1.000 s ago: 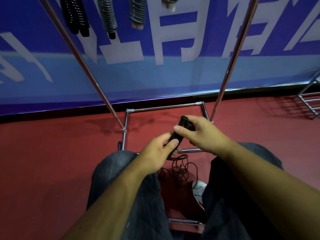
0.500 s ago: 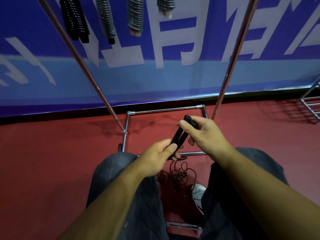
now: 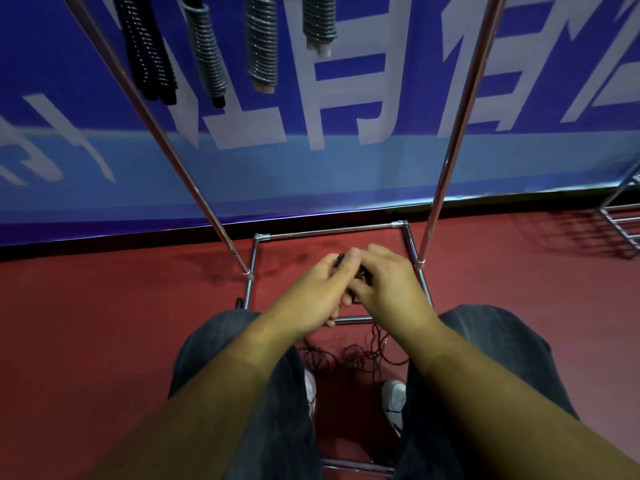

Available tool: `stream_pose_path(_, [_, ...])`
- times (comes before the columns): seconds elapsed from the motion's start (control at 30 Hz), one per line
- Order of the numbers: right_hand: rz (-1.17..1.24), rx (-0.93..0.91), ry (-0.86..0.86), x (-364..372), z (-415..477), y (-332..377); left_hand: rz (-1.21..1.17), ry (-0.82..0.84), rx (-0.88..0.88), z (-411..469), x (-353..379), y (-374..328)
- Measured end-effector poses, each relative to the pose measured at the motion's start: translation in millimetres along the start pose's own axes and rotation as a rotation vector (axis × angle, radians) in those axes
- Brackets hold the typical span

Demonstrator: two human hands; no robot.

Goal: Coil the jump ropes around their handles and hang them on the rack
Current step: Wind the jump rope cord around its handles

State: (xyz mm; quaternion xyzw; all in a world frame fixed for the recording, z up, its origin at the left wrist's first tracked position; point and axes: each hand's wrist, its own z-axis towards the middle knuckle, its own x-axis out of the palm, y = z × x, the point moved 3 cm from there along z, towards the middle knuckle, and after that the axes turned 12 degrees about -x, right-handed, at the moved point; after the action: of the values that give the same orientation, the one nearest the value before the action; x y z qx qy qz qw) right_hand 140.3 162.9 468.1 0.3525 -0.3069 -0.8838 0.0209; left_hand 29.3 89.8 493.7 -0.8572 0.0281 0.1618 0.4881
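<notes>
My left hand (image 3: pixel 320 292) and my right hand (image 3: pixel 388 285) meet in front of my knees, both curled round the black jump rope handles (image 3: pixel 341 259), which show only as a dark tip between the fingers. The thin black rope (image 3: pixel 360 355) lies in a loose tangle on the red floor between my shoes, running up toward my hands. Several coiled ropes (image 3: pixel 207 53) hang at the top of the chrome rack (image 3: pixel 446 161), one black (image 3: pixel 147 50) and the others grey.
The rack's two slanted poles and its floor frame (image 3: pixel 329 232) stand just in front of my hands. A blue banner covers the wall behind. A second metal rack (image 3: pixel 623 223) sits at the far right. My white shoes (image 3: pixel 393 401) rest on the red floor.
My hands have come together. The handles, held out long between them before, are now almost fully covered by both hands. The view has tilted up slightly.
</notes>
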Motion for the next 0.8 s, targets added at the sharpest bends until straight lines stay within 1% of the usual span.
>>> stream_pose_path(0.07, [-0.013,-0.002,-0.011,1.1,-0.8,0.9,0.031,-0.023,-0.028,1.3,1.9,-1.9])
stream_pose_path(0.13, [-0.023,-0.02,-0.054,-0.9,-1.5,2.8,-0.116,0.006,-0.147,0.3,5.4,-2.0])
stream_pose_path(0.2, [-0.021,-0.024,-0.07,-1.7,-2.3,5.6,-0.294,0.083,-0.272,-1.9,10.0,-4.9])
stream_pose_path(0.27, [-0.015,-0.027,-0.074,-1.7,-2.8,7.6,-0.374,0.125,-0.311,-0.7,12.6,-8.0])
stream_pose_path(0.47, [0.0,0.028,-0.069,-0.1,-2.9,8.4,-0.489,0.123,-0.294,6.8,7.4,-12.5])
stream_pose_path(0.6, [0.041,0.038,-0.126,-4.5,-0.2,16.1,-0.404,0.123,-0.216,10.5,-3.8,-19.3])
stream_pose_path(0.67, [0.071,0.044,-0.135,-7.5,1.0,18.1,-0.332,0.155,-0.169,10.7,-8.5,-22.8])
stream_pose_path(0.73, [0.046,0.006,-0.103,-10.5,4.4,20.5,-0.313,0.188,-0.144,11.3,-11.3,-25.4])
stream_pose_path(0.8, [0.085,0.004,-0.01,-13.1,9.1,20.6,-0.278,0.174,-0.129,14.7,-16.7,-25.5])
